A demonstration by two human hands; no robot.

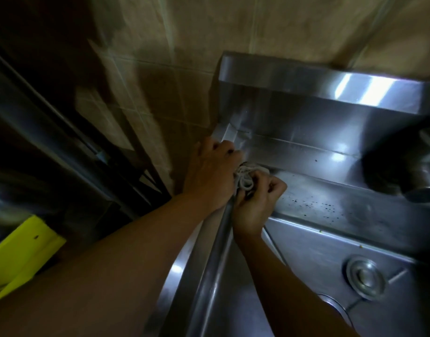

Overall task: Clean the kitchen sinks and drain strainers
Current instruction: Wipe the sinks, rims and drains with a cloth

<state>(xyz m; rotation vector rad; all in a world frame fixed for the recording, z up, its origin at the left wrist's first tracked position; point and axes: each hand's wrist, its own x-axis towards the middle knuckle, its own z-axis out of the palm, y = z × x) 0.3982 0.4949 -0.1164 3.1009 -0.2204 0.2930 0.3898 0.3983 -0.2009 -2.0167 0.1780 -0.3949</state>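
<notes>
Both hands work a pale bundle at the back left corner of the steel sink.

The left hand [212, 171] and right hand [255, 203] are each closed around one small whitish bundle [245, 177], perhaps string or cloth; blur hides which. It sits on the ledge at the rear left corner of the sink [330, 207], just above the basin. It looks soft, light and probably wet, so it is best pinched by its bulk, not its loose loops. One basin shows, with one drain strainer [366, 278] set in its floor, well apart from the hands. Dark specks dot the ledge.
</notes>
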